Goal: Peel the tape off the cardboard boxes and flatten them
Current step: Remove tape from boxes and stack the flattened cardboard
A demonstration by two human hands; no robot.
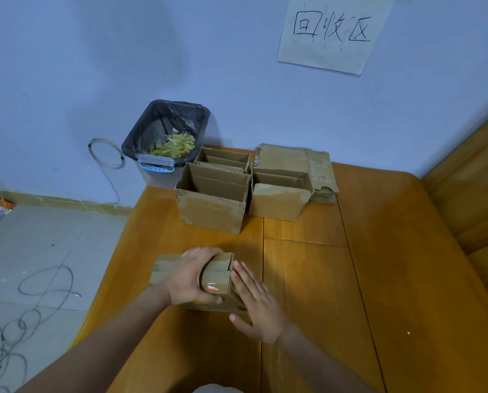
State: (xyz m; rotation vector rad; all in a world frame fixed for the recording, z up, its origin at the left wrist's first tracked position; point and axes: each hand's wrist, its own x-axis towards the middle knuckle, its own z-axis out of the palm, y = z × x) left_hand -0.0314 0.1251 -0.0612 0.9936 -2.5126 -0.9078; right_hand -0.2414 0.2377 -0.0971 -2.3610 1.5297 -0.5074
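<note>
A small cardboard box [218, 275] lies partly collapsed near the front of the wooden table [308, 279]. My left hand [190, 275] lies over its top, fingers curled round the far edge and thumb round the near edge. My right hand [255, 300] presses flat against the box's right end with straight fingers. Glossy tape with a red mark [212, 287] shows on the box's top face. Three open upright boxes stand farther back: one at the left front [211, 212], one behind it [223, 160], one to the right [278, 201].
A stack of flattened cardboard [296, 161] lies at the back right by the wall. A bin with a black liner [166, 143], holding greenish tape scraps, stands off the table's back left corner. Cables [38, 293] trail on the floor to the left. A handwritten paper sign [330, 32] hangs on the wall.
</note>
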